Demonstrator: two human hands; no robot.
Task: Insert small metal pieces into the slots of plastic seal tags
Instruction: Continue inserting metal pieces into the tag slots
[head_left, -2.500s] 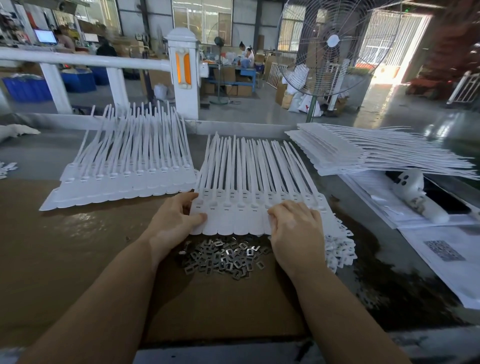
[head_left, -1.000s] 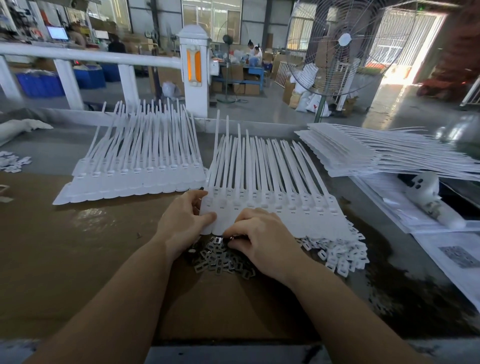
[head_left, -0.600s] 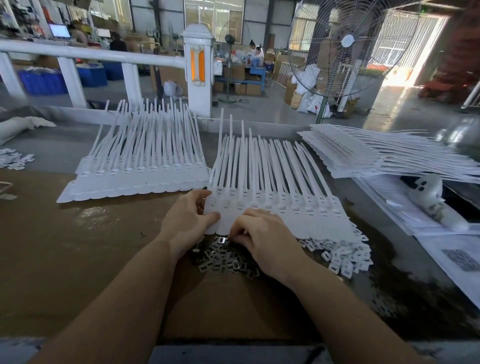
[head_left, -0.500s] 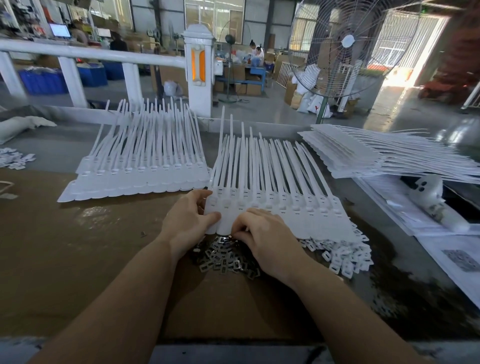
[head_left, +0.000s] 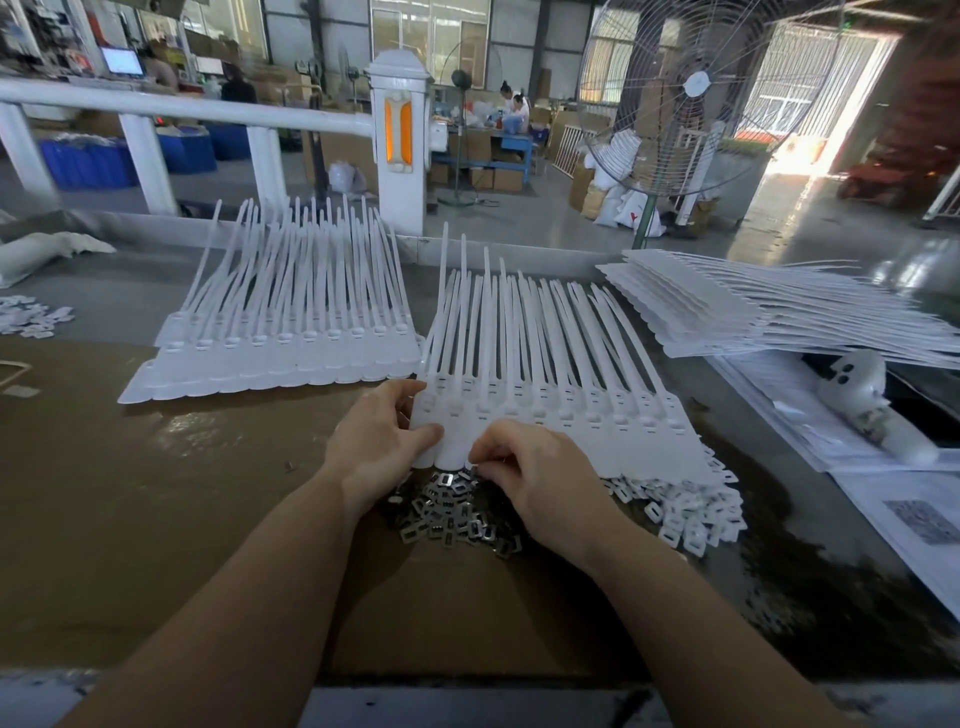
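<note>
Two bare forearms reach in from the near edge over a brown cardboard sheet (head_left: 156, 519), and between the hands lies a heap of small metal pieces (head_left: 452, 514), with a pile of small white plastic clips (head_left: 685, 514) just to its right. The right hand (head_left: 540, 473) hovers over the heap with fingers curled and thumb against forefinger at the near edge of the white seal tags (head_left: 545, 405); whether it pinches a piece I cannot tell. The left hand (head_left: 379, 441) grips the left end of that strip, thumb on top. Farther left lies a second strip of tags (head_left: 280, 358), farther right a stack of tags (head_left: 727, 312), and beyond the white railing (head_left: 182, 109) stands a floor fan (head_left: 691, 93)
</note>
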